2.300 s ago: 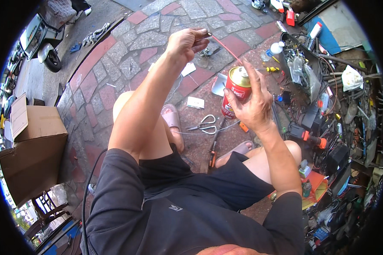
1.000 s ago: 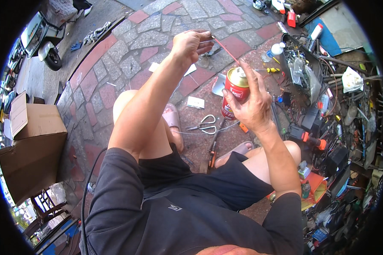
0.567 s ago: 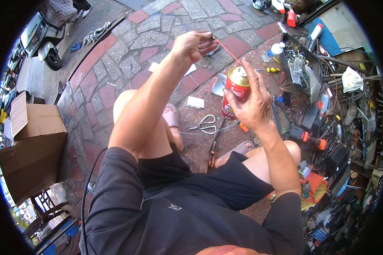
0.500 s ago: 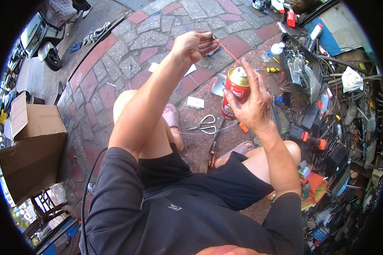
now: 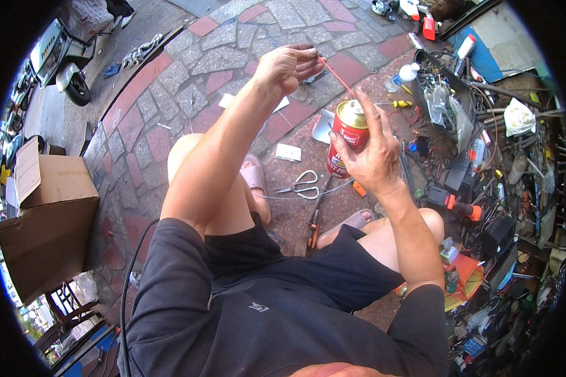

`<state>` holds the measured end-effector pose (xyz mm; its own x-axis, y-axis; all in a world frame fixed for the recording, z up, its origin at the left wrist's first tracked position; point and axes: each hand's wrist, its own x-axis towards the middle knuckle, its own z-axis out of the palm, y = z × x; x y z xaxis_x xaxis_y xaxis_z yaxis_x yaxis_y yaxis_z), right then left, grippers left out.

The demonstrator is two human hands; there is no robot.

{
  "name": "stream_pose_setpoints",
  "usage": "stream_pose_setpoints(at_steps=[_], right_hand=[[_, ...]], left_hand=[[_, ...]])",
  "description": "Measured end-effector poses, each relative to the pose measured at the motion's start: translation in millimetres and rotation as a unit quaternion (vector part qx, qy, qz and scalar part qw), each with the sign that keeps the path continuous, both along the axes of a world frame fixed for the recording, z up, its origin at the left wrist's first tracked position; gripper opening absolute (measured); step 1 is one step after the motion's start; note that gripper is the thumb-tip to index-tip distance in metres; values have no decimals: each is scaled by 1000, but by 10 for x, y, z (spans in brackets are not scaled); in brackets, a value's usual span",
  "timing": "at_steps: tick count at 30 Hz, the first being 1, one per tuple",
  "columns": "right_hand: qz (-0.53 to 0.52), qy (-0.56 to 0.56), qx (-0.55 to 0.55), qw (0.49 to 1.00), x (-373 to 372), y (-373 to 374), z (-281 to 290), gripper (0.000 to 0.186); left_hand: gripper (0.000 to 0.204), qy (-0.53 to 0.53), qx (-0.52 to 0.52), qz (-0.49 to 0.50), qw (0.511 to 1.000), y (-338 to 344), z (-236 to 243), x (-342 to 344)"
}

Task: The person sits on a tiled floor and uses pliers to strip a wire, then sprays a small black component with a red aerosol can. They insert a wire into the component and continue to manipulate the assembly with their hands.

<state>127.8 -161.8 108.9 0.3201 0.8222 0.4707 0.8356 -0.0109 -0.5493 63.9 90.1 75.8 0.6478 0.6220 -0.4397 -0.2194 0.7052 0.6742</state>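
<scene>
My left hand (image 5: 292, 68) is raised at the upper middle, thumb and index finger pinched at the far end of a thin red straw (image 5: 336, 75); whatever small part sits at that tip is mostly hidden. The straw slants down to the top of a red spray can (image 5: 347, 147) with a gold shoulder. My right hand (image 5: 374, 154) wraps the can, its index finger raised over the nozzle. Below lie scissors (image 5: 305, 182), pliers (image 5: 314, 223) with dark and orange handles and a small white packet (image 5: 288, 151). A yellow screwdriver (image 5: 401, 103) is just behind the can.
Tools and scrap crowd the right side around a black bin (image 5: 421, 69), with a plastic bottle (image 5: 409, 72) beside it. A cardboard box (image 5: 50, 232) stands at left, a scooter (image 5: 75, 78) beyond on the pavement. My sandaled feet (image 5: 255, 188) are between hands and body.
My left hand has shifted slightly right and down since the earliest frame, with the straw's far end following it. My right hand and the can are almost unmoved.
</scene>
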Motion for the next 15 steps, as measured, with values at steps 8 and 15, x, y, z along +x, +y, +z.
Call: stream_pose_setpoints(at_steps=[8, 15], right_hand=[[-4, -1, -1, 1000, -7, 0, 1, 81], [-10, -15, 3, 1000, -15, 2, -34, 82]], left_hand=[[30, 13, 18, -24, 999, -54, 104, -38], [41, 25, 43, 3, 999, -141, 134, -43]])
